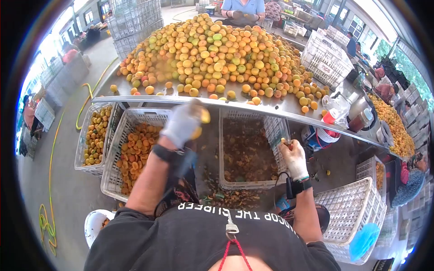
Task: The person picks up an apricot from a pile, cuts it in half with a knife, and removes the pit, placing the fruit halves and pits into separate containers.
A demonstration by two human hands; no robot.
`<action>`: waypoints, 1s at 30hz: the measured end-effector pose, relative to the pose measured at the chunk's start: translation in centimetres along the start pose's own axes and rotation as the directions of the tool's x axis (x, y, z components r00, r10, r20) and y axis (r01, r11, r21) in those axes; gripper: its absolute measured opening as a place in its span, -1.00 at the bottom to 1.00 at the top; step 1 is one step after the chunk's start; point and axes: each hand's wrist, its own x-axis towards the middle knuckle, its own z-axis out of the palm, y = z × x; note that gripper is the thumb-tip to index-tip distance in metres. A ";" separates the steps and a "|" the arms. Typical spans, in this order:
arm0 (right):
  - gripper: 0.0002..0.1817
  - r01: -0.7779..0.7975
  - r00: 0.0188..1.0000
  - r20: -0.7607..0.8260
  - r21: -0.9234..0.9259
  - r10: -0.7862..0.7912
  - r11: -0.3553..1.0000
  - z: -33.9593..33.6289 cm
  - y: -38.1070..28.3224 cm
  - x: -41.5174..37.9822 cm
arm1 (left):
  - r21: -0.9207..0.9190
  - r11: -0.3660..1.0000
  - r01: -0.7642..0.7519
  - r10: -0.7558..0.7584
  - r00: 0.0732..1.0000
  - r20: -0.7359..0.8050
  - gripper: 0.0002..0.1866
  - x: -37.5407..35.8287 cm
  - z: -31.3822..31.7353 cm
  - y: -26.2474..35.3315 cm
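My left hand, in a whitish glove and smeared by motion, is above the gap between two crates. Orange apricot pieces show at its fingers. My right hand, also gloved, is closed with its fingertips pinched round something small and dark that I cannot make out. It is beside the right rim of a crate of dark scraps. Under my left forearm stands a crate of apricot halves. A large heap of whole apricots covers the metal table in front of me.
Further left is a crate of whole apricots. An empty-looking white crate stands at my right. A bucket is under the table edge, and jars are on top. A yellow hose crosses the floor. Across the table sits another person.
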 end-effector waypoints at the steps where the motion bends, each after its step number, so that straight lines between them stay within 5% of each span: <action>1: -0.72 -0.035 0.999 -0.029 -0.017 0.035 0.999 0.0 0.8 0.4 | -0.026 1.000 -0.005 0.002 0.996 -0.093 -0.78 0.6 -2.1 -2.7; 5: -0.84 -0.033 0.998 -0.020 0.628 0.059 0.777 0.4 0.4 2.0 | 0.473 0.855 0.213 -0.059 0.946 -0.320 -0.58 2.1 -9.7 -10.8; 8: -0.70 -0.081 0.997 0.057 0.677 0.057 0.731 1.9 -2.8 1.6 | 0.477 0.843 0.249 -0.024 0.903 -0.428 -0.53 2.8 -9.0 -10.0; 9: -0.61 -0.272 0.959 0.210 0.509 0.189 0.817 1.6 -3.3 1.3 | 0.404 0.903 0.145 0.029 0.918 -0.395 -0.55 3.2 -7.8 -8.6; 12: -0.65 -0.022 0.986 0.160 0.377 -0.042 0.926 3.6 -0.2 2.8 | 0.103 0.986 -0.130 0.155 0.942 -0.297 -0.62 4.8 -2.9 -6.2; 14: -0.79 0.027 0.996 0.075 0.171 -0.040 0.985 3.3 -1.8 4.6 | -0.048 0.994 -0.096 0.086 0.979 -0.186 -0.63 5.8 0.3 -5.5; 18: -0.72 0.353 0.929 0.154 -0.109 -0.335 0.929 2.6 -6.2 7.6 | -0.132 0.991 -0.037 0.033 0.999 -0.027 -0.65 6.4 4.9 -4.0; 21: -0.64 0.263 0.936 0.293 -0.219 -0.194 0.940 3.3 -7.4 10.1 | -0.185 0.983 -0.004 0.021 0.996 0.085 -0.71 6.1 6.5 -3.8; 24: -0.53 0.365 0.896 0.324 -0.151 -0.303 0.919 4.8 -5.4 13.3 | -0.176 0.984 0.039 0.000 0.976 0.220 -0.78 5.9 6.5 -3.6; 26: -0.47 0.315 0.901 0.376 -0.220 -0.217 0.923 5.6 -4.6 15.3 | -0.175 0.982 0.072 -0.013 0.948 0.317 -0.80 6.3 6.2 -3.5; 28: -0.48 0.440 0.855 0.389 -0.193 -0.344 0.877 6.4 -4.8 16.7 | -0.191 0.980 0.052 0.011 0.949 0.316 -0.80 6.7 6.0 -3.8; 30: -0.52 0.389 0.864 0.406 -0.166 -0.297 0.906 7.0 -5.3 17.6 | -0.203 0.979 0.033 0.034 0.947 0.318 -0.80 6.8 5.8 -3.9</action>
